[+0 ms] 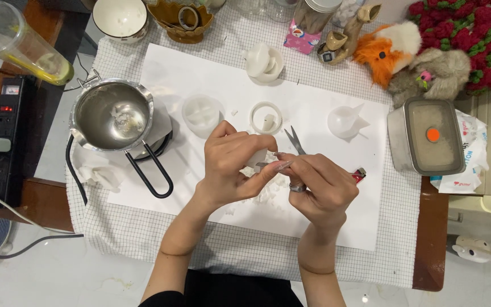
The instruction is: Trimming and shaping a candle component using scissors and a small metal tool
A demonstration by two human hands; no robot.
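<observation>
Seen from above, over a white paper sheet (313, 187) spread on a checked cloth (143, 227). Left hand (231, 165) curled shut around a small white wax lump (257, 156), pinched between thumb and fingertips just above the paper's middle. Right hand (319, 185), ring on one finger, closed around small scissors (295, 139) with the blades pointing up and away, tips slightly parted, right beside the lump. White crumbs (268, 196) scattered on the paper beneath both hands. Likely light, brittle and a little slick, this wax: prone to flake or snap under a hard squeeze, best gripped by its broad sides with soft, even pressure, fingers kept clear of the blades. To the left, a steel melting pot (112, 116) with a black loop handle, white residue inside. Further back, two round white moulds (202, 113) and (266, 117), well apart from the hands. At right, a lidded steel box (427, 136).
</observation>
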